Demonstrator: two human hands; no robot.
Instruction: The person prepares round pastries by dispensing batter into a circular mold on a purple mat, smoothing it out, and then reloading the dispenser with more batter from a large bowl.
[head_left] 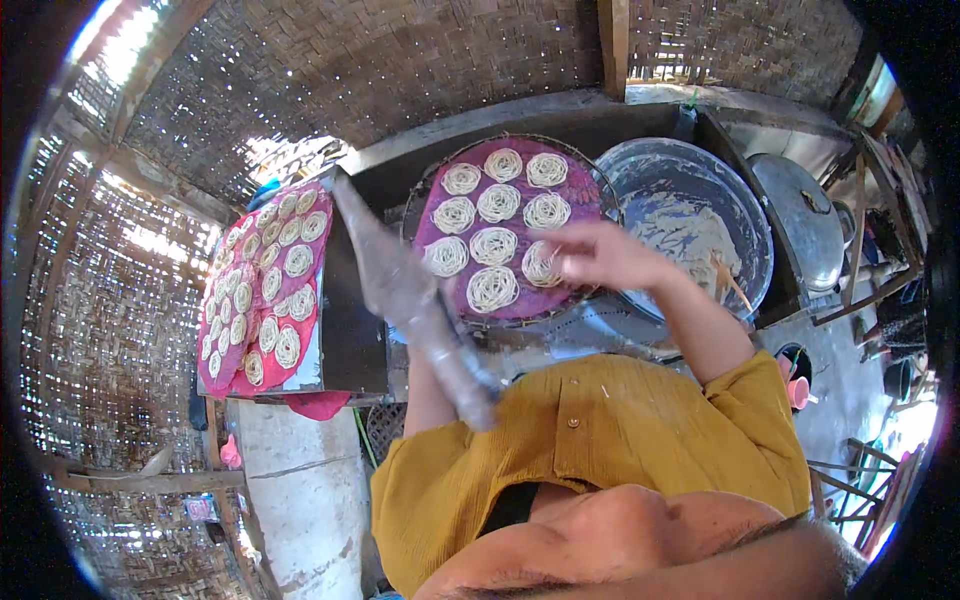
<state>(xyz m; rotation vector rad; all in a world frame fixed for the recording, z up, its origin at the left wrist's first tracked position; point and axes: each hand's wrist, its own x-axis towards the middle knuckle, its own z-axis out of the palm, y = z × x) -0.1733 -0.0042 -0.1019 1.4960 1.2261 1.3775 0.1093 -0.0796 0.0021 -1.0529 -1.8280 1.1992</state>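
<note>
A long, pale, tapered thing like a plastic bag (405,285) slants across my left side, smeared by motion. My left hand (428,318) is at its middle, wrapped round it and mostly hidden by it. Just right of it lies a round woven tray (440,170) lined with purple cloth (520,215), bearing several white coiled nests of thin strands (497,203). My right hand (605,255) reaches over the tray's right side, thumb and forefinger apart, blurred. Its fingertips cover part of one nest (541,264); whether they touch it I cannot tell.
To the right stands a wide metal basin (765,240) of white batter or dough (685,230) with a wooden stick (735,285). A lidded metal pot (800,215) is beyond it. More nests lie on pink cloth (307,345) at the left. Woven walls (400,60) enclose the back.
</note>
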